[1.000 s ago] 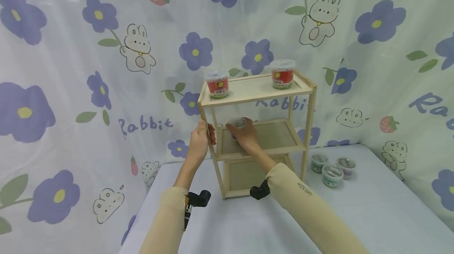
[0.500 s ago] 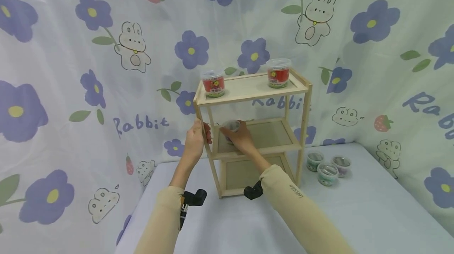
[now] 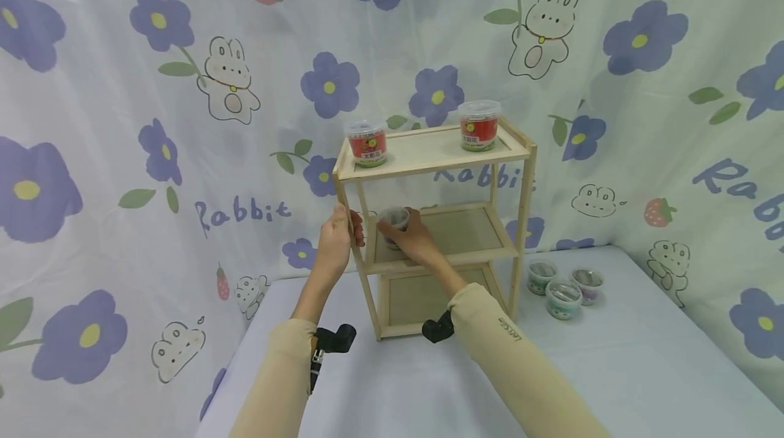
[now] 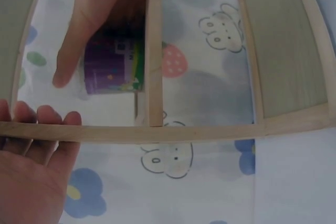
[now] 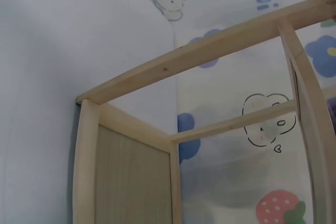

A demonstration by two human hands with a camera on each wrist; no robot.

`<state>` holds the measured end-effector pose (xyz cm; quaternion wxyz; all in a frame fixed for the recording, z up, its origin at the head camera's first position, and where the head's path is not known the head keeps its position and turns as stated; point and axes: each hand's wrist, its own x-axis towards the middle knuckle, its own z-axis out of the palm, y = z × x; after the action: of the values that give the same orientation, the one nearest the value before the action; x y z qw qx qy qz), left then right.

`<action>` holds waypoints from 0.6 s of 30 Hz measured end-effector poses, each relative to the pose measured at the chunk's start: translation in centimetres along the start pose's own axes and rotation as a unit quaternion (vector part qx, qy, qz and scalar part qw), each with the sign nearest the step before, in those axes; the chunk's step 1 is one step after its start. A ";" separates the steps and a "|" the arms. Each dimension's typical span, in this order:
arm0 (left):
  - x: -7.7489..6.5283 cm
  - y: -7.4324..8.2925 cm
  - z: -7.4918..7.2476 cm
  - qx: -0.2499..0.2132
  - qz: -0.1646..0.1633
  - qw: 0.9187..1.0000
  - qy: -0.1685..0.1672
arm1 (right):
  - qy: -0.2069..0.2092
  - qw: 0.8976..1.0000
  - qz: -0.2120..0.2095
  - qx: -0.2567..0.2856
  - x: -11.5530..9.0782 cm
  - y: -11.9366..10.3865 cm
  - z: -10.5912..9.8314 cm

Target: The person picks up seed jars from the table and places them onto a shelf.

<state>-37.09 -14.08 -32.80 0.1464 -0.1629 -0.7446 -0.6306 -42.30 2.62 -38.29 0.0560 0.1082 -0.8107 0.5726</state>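
Observation:
In the head view my left hand [image 3: 334,239] grips the left front post of a light wooden three-tier rack [image 3: 422,152]. The left wrist view shows the fingers of that left hand [image 4: 31,174] around the post. My right hand [image 3: 418,241] reaches onto the left part of the middle shelf, with thumb and fingers around a clear-lidded plastic tub [image 3: 395,217]. A purple and green label on this tub [image 4: 107,66] shows in the left wrist view. The tub stands upright at the middle shelf, its base partly hidden by the hand.
Two red-labelled tubs stand on the top shelf, one left [image 3: 367,144] and one right [image 3: 479,126]. Right of the rack, two green-labelled tubs [image 3: 563,300] and a purple-labelled tub [image 3: 586,286] sit on the white table [image 3: 637,356]. A patterned curtain [image 3: 275,152] hangs behind.
My right hand and the tub have shifted slightly left along the middle shelf. My left hand stays on the post. The head view has turned a little.

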 end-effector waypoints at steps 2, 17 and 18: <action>0.0 0.1 0.0 0.000 0.001 1.000 0.000 | 0.006 1.000 0.001 0.004 0.0 0.0 0.1; -0.2 -0.1 0.1 0.017 0.006 1.000 0.001 | 0.001 0.999 -0.016 0.035 -0.7 0.6 -1.3; -0.3 0.0 0.0 0.019 0.007 1.000 0.002 | 0.002 0.999 -0.011 0.040 -0.9 0.7 -1.5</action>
<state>-36.88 -14.07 -32.96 0.1550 -0.1641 -0.7551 -0.6155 -41.63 4.33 -38.61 0.0595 0.1181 -0.7861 0.6038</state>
